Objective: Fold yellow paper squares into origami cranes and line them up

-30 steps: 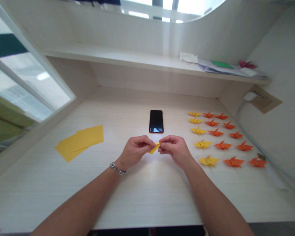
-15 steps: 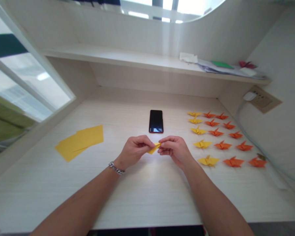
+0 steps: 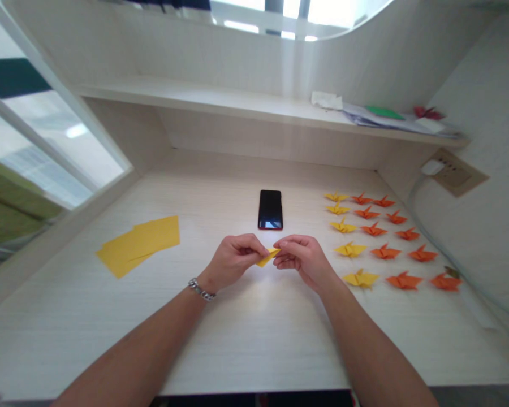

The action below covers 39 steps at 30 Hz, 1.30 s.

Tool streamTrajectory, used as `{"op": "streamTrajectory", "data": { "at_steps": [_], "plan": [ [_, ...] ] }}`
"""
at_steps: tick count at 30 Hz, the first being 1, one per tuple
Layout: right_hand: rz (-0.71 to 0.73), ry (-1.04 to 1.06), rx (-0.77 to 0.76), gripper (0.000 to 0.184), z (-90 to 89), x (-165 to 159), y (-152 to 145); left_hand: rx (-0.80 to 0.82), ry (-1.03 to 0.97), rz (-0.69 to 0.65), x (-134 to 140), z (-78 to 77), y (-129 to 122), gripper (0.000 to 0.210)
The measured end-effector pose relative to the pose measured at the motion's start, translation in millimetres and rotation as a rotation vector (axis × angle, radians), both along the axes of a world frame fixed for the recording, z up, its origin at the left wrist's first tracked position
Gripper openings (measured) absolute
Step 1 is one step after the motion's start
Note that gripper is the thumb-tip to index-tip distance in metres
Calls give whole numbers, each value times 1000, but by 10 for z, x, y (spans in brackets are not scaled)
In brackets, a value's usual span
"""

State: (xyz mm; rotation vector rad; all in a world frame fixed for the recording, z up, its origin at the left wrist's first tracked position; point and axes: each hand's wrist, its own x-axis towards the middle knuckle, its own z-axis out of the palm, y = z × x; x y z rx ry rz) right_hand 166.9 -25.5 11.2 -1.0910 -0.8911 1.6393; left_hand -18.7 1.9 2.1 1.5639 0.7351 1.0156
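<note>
A small piece of folded yellow paper point(image 3: 268, 258) is held between my two hands, above the middle of the desk. My left hand point(image 3: 236, 257) pinches its left side between thumb and fingers. On the other side, my right hand point(image 3: 302, 257) grips the paper's right tip with thumb and forefinger, the other fingers curled beneath. A silver chain bracelet point(image 3: 202, 290) circles my left wrist. Just beyond the hands a black phone point(image 3: 270, 210) lies flat on the desk.
Yellow paper sheets point(image 3: 139, 243) overlap at the left. Rows of folded paper cranes, yellow point(image 3: 350, 249) and orange point(image 3: 385, 252), stand at the right. A white cable point(image 3: 441, 246) runs down the right side from a wall socket point(image 3: 458, 172). Papers point(image 3: 365, 116) lie on the shelf point(image 3: 237, 104).
Almost nothing differs. Both hands keep hold of the folded yellow paper, and the whole view has shifted very slightly.
</note>
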Motion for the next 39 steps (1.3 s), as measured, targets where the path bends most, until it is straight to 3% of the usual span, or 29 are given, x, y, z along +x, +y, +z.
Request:
{"op": "streamTrajectory", "data": {
  "at_steps": [6, 13, 20, 26, 39],
  "plan": [
    [34, -178, 61, 27, -96, -29, -1, -18, 79, -19, 24, -16, -18, 9],
    [-10, -229, 70, 27, -82, -17, 16, -206, 73, -48, 12, -15, 30, 14],
    [-64, -254, 51, 25, -68, -37, 17, -465, -88, -22, 48, -30, 37, 22],
    [-56, -325, 55, 22, -109, -59, 21, -363, 32, 1, 66, -26, 36, 25],
    [-18, -333, 80, 24, -142, -96, 9, -278, 83, 14, 76, -17, 25, 23]
  ]
}}
